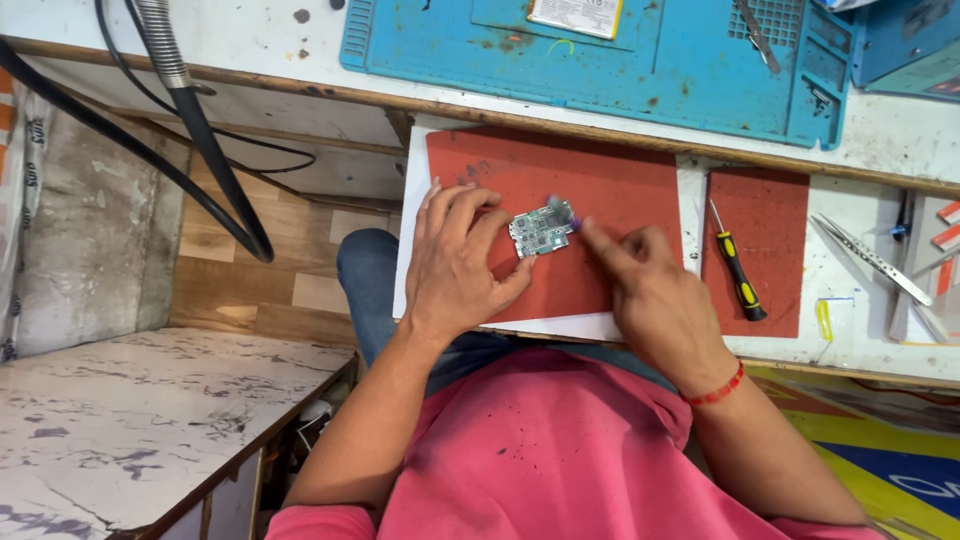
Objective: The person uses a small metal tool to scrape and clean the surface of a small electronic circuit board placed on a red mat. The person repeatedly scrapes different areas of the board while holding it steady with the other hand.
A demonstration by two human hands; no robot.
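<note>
Loosely curled, left hand [455, 262] fingers [490, 228] pinning circuit board [540, 230], right hand [655, 290] forefinger extended, touching its edge

We lose the left edge of the small circuit board [541, 231] behind the left hand [457, 262], and its parts are too small to make out. A bluish blur sits at the right hand [655, 290] fingertip; we can't tell what it is. The blue work mat [640, 60] runs off the far edge, and the tweezers [875, 258] run off the right edge.
</note>
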